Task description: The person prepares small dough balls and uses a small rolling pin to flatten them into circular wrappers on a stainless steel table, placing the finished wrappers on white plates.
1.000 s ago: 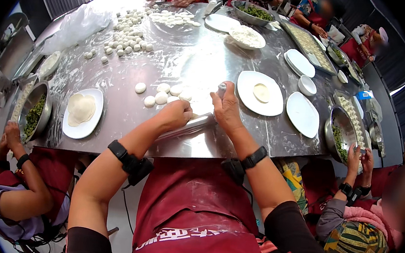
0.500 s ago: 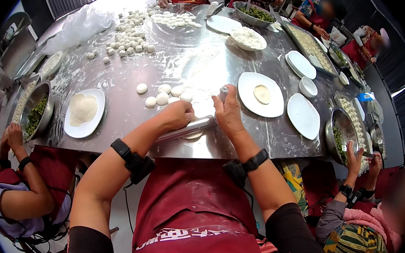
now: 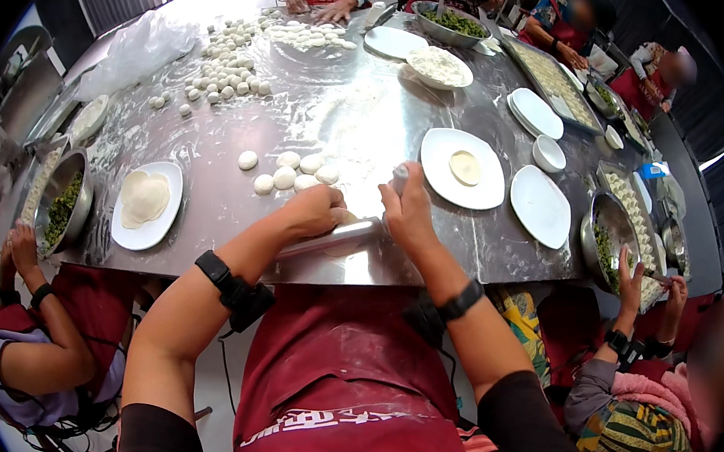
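Note:
My right hand (image 3: 409, 211) is wrapped round the handle end of a metal rolling pin (image 3: 345, 235), which lies slantwise near the table's front edge. The fingers of my left hand (image 3: 318, 208) are closed on the edge of a dough wrapper, mostly hidden by the hand and the pin. Just beyond my left hand sit several flattened dough pieces (image 3: 287, 160). To the right, a white plate (image 3: 438, 159) bears one small round wrapper (image 3: 465, 167). On the left, another white plate (image 3: 169, 216) holds overlapping rolled wrappers (image 3: 145, 196).
Many small dough balls (image 3: 229, 65) lie on the floured metal table (image 3: 214, 138). A flour bowl (image 3: 440, 68) and a bowl of green filling (image 3: 451, 27) stand farther back. Co-workers sit at both sides; another person's hands (image 3: 335, 10) work opposite. An empty white plate (image 3: 541, 207) lies right.
The rolling pin has shifted slightly, and less of the wrapper shows under it. My right hand has moved a little lower. The person opposite has moved their hands over the dough pieces.

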Motion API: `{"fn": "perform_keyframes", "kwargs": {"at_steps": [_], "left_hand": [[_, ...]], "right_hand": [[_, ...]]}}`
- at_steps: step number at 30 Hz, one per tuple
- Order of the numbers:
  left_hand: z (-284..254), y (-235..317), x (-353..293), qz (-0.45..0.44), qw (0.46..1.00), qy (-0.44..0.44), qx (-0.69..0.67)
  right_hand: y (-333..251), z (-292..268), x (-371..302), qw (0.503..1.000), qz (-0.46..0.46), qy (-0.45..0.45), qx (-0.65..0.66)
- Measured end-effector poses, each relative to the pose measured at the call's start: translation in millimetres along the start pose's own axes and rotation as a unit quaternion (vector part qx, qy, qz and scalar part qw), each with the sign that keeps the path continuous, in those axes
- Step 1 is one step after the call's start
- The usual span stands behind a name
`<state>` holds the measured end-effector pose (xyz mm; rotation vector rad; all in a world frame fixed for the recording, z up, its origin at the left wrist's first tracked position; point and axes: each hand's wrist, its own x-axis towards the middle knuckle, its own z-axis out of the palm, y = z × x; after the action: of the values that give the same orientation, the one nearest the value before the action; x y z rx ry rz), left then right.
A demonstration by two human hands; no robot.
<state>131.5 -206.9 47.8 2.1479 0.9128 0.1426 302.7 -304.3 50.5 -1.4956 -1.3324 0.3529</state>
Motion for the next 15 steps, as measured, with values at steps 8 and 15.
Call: {"fn": "perform_keyframes", "kwargs": {"at_steps": [8,15], "left_hand": [[-7,-5,-17,-0.024,0.997,-0.026,-0.072],[3,-6,3,0.024,0.999,-0.026,-0.015]], "right_hand": [[-4,-10,-30,0.999,0.019,-0.016,0.041],[0,-7,-19,1.000,-0.001,-0.003,0.020]]}}
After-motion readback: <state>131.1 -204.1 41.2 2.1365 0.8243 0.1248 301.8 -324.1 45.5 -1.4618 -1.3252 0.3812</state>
